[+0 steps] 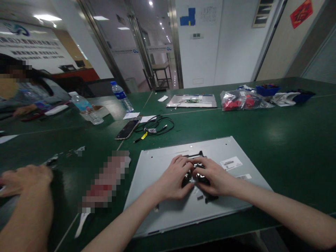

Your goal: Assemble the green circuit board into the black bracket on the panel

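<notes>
A flat grey metal-backed panel (154, 175), with white labels and small holes, lies on the green table before me. Over its middle, my left hand (178, 178) and my right hand (214, 175) meet with curled fingers. Both grip a cluster of small shiny black parts (202, 178), whose exact kind is partly hidden by my fingers. A thin black piece (195, 154) sticks out beyond my fingertips. Below my right hand, another black piece (211, 199) and a small grey block (200, 197) rest on the panel.
Left of the panel lies a blurred-out reddish packet (106, 180); another person's arm (28, 196) is beyond it. Farther back are a phone (128, 128), coiled black cable (157, 127), bottles (122, 96), a second panel (193, 101), a plastic bag (244, 99) and blue bins (267, 90).
</notes>
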The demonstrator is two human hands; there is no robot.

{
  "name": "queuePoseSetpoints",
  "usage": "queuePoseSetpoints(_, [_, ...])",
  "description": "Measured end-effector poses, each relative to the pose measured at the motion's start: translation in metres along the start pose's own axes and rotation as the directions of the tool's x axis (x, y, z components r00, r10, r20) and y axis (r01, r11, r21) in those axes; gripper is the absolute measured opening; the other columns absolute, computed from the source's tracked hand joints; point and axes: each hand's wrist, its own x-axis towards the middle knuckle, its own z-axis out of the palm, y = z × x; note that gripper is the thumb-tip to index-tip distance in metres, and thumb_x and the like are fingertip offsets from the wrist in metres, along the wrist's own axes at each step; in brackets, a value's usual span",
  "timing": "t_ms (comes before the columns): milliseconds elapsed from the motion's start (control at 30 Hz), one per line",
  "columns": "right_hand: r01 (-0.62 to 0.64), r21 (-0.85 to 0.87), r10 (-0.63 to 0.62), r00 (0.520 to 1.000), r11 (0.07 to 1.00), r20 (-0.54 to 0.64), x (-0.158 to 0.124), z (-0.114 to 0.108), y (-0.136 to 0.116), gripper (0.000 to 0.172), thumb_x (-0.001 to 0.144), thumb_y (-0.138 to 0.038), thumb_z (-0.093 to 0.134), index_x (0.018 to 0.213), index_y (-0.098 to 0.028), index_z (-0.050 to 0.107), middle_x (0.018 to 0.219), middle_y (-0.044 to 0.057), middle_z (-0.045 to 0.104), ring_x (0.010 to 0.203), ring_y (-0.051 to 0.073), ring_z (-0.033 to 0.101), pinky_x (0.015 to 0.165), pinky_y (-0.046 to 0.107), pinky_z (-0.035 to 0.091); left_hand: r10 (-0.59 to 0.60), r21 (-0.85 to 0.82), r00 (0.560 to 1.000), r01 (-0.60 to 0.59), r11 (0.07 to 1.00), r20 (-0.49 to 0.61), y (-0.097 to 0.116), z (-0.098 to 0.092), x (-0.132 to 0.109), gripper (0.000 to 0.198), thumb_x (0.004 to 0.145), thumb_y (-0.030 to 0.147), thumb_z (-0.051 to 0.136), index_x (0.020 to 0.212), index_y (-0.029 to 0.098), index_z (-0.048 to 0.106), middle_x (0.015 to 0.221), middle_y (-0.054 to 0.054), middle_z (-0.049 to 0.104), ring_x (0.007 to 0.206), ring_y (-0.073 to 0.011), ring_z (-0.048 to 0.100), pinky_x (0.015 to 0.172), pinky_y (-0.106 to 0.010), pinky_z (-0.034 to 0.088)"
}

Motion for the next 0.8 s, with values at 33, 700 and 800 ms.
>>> queuePoseSetpoints(33, [0.006,0.000,-0.006,1.000,1.000,-0.002,-0.0001,-0.0003,0.0001,0.027,0.080,-0.017,0.066,0.105,-0.019,0.058,0.138,0.013,0.047,0.123,0.027,0.048,0.100,0.047,0.044,0.000,-0.002,1.000,0.000,1.000,0.003,-0.0003,0.0001,-0.0001,0.029,0.077,0.027,0.064,0.103,0.021,0.053,0.113,-0.008,0.055,0.109,-0.0285,0.049,0.108,-0.054,0.032])
queuePoseSetpoints(700, [0.022,-0.029,-0.023,1.000,0.999,-0.016,0.0008,-0.0011,-0.0035,0.024,0.080,-0.024,0.069,0.101,-0.020,0.061,0.133,0.012,0.052,0.120,0.028,0.049,0.101,0.048,0.041,-0.012,0.017,1.000,0.012,1.000,0.016,0.0011,-0.0052,-0.0036,0.031,0.068,0.018,0.056,0.099,0.021,0.053,0.107,-0.007,0.058,0.106,-0.0274,0.052,0.113,-0.054,0.025])
queuePoseSetpoints(800, [0.020,-0.032,-0.020,1.000,0.999,-0.013,0.0007,0.0001,-0.0038,0.027,0.077,-0.023,0.070,0.102,-0.020,0.060,0.134,0.012,0.051,0.121,0.029,0.048,0.100,0.049,0.042,-0.016,0.020,1.000,0.016,1.000,0.004,-0.0001,-0.0036,-0.0035,0.032,0.068,0.019,0.055,0.099,0.021,0.053,0.106,-0.007,0.058,0.104,-0.0271,0.053,0.112,-0.054,0.026])
